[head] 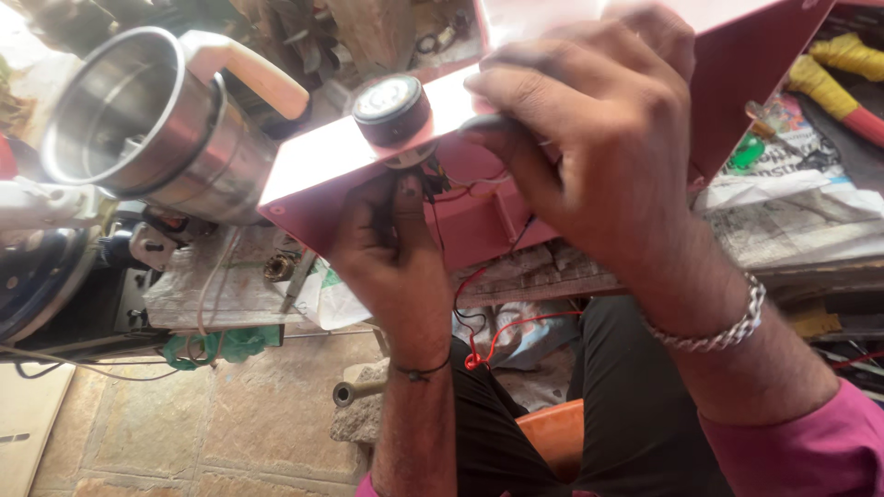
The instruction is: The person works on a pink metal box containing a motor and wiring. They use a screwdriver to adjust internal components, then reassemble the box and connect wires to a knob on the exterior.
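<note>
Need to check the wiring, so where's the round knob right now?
The round knob sits top centre on the pink housing, between the steel jar and the right hand.

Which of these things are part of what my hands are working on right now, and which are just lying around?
In hand:
pink appliance housing
round knob on it
red and black wires beneath
left hand under the knob
right hand on top of the housing

Lying about:
steel jar with white handle
newspaper
yellow-handled tool
screwdriver
orange tub
</note>
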